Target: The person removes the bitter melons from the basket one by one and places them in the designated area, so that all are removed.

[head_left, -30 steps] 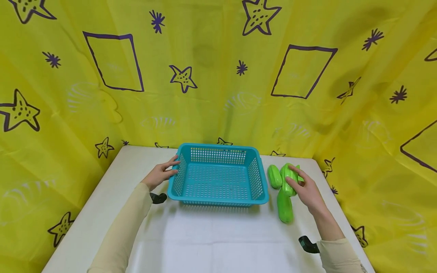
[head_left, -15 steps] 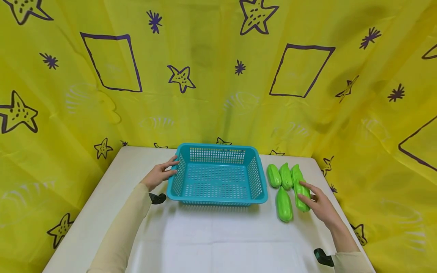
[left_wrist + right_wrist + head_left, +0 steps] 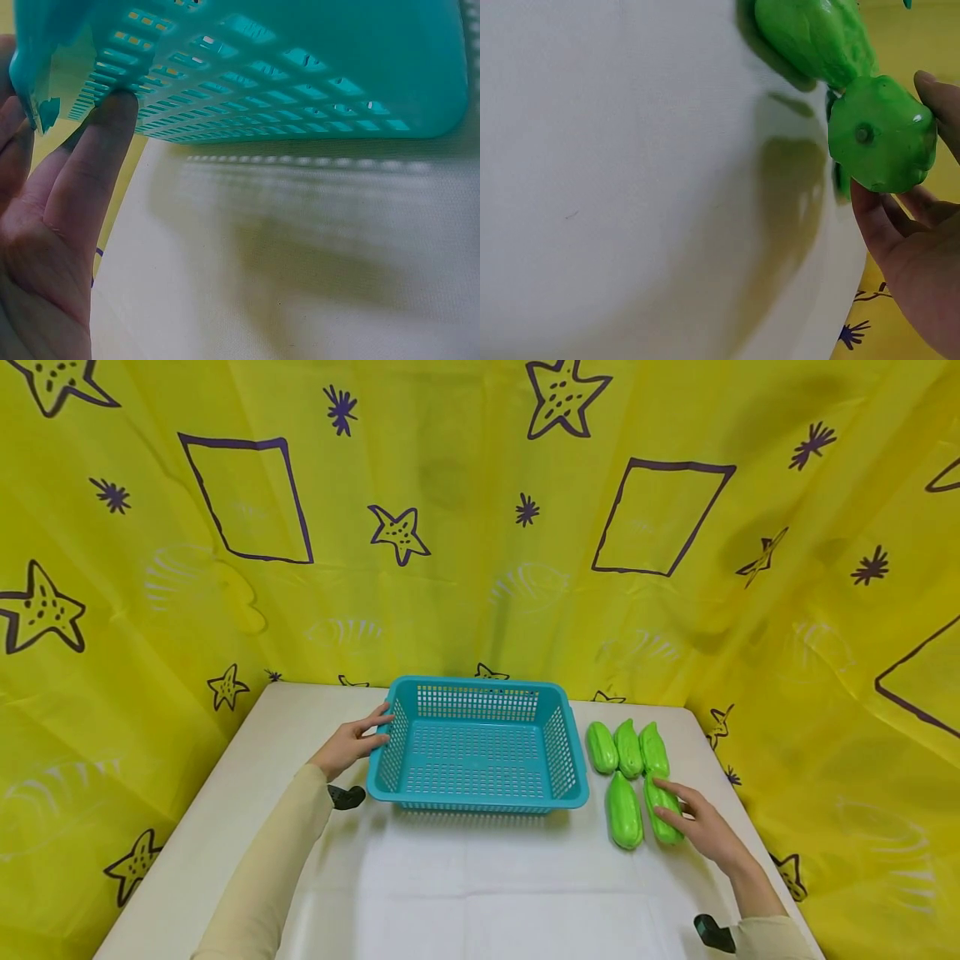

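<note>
My left hand (image 3: 348, 747) is at the left rim of a teal plastic basket (image 3: 480, 801), which has perforated walls and holds nothing. In the left wrist view the hand grips that rim, one digit against the outer lattice wall (image 3: 300, 82). My right hand (image 3: 708, 827) holds a glossy green gourd-like vegetable (image 3: 660, 799) between thumb and fingers. Its round end with a small stem nub faces the right wrist camera. Beside it lies a similar green gourd (image 3: 625, 812). Just behind are three more, a left gourd (image 3: 602, 747), a middle gourd (image 3: 628, 747) and a right gourd (image 3: 653, 750).
A white cloth-covered table (image 3: 465, 893) carries everything. Yellow curtain (image 3: 480, 610) with purple stars and frames hangs at the back and both sides. Dark wrist mounts (image 3: 712, 933) stick out by the sleeves.
My right hand has moved the gourd it holds rightward, then toward me, setting it in front of the right back gourd. The left hand and basket have stayed put.
</note>
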A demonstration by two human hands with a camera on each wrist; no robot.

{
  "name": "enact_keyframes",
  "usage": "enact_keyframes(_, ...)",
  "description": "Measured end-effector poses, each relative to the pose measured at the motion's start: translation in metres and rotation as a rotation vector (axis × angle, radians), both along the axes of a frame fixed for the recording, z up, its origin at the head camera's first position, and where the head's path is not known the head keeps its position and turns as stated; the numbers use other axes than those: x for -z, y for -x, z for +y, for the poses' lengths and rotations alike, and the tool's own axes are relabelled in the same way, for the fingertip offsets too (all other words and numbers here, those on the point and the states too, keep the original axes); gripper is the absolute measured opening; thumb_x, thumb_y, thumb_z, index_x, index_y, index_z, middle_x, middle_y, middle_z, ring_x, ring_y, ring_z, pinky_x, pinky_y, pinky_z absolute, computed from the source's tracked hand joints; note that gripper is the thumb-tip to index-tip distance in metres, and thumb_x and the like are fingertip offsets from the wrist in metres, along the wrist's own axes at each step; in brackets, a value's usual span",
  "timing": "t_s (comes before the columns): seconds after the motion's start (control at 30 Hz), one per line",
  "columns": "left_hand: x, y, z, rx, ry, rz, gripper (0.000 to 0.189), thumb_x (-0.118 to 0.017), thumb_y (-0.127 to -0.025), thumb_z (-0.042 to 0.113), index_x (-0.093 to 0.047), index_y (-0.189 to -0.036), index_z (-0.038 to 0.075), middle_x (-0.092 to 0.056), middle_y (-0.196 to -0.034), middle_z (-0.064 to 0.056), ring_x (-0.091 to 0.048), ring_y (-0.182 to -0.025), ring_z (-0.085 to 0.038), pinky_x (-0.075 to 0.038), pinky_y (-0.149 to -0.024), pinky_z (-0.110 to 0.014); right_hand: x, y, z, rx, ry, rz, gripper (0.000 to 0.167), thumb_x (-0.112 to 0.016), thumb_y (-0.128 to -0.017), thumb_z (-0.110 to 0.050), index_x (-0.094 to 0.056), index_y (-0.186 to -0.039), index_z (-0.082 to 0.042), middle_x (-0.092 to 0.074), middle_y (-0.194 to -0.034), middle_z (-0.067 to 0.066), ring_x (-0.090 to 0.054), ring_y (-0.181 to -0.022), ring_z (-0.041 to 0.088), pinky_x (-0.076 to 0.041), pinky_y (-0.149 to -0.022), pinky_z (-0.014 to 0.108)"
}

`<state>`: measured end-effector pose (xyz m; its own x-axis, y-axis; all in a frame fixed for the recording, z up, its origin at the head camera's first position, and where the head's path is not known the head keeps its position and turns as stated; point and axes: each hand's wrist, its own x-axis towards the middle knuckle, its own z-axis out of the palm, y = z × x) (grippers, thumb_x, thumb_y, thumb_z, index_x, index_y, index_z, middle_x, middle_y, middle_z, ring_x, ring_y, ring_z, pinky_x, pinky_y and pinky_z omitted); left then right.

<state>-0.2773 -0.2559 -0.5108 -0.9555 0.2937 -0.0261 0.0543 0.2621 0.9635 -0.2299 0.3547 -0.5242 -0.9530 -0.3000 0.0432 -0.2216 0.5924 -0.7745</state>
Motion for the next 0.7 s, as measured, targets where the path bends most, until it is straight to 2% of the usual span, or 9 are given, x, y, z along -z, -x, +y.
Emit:
enact_keyframes(0.2,0.002,0.001,-0.001,0.013,-0.01,0.008,0.058,-0.062,-0.098,0.027,-0.041,-0.15,0.009,-0.016,-0.162,0.01,-0.023,-0.146,-0.034,-0.039,-0.108,-0.051,0.008,0.002,0.0,0.002,-0.012,0.007,0.053,-0.062,-0.097,-0.018,-0.045,-0.142,0.005,-0.037,-0.144,0.033,-0.029,-0.132,0.052,-0.03,-0.101,0.069)
enact_keyframes(0.5,-0.001,0.0,0.0,0.014,0.008,0.009,0.056,-0.059,-0.1,0.023,-0.04,-0.15,0.008,-0.015,-0.162,0.009,-0.022,-0.146,-0.034,-0.038,-0.109,-0.053,0.017,0.006,-0.001,-0.017,-0.045,0.072,0.049,-0.064,-0.096,-0.013,-0.049,-0.139,0.004,-0.044,-0.14,0.03,-0.037,-0.129,0.048,-0.036,-0.098,0.065)
enact_keyframes(0.57,-0.001,0.0,0.0,0.017,0.013,0.019,0.057,-0.059,-0.1,0.024,-0.039,-0.15,0.007,-0.014,-0.163,0.007,-0.022,-0.145,-0.036,-0.038,-0.108,-0.053,0.018,0.007,-0.002,-0.014,-0.061,0.085,0.048,-0.063,-0.096,-0.015,-0.05,-0.139,0.003,-0.045,-0.14,0.029,-0.038,-0.128,0.046,-0.039,-0.1,0.057)
enact_keyframes(0.7,-0.001,0.0,-0.001,0.013,0.009,0.027,0.056,-0.059,-0.1,0.023,-0.04,-0.15,0.005,-0.013,-0.163,0.003,-0.021,-0.145,-0.036,-0.039,-0.108,-0.053,0.022,0.009,-0.002,-0.014,-0.088,0.121,0.047,-0.064,-0.096,-0.017,-0.053,-0.138,0.002,-0.049,-0.138,0.026,-0.042,-0.125,0.036,-0.041,-0.098,0.026)
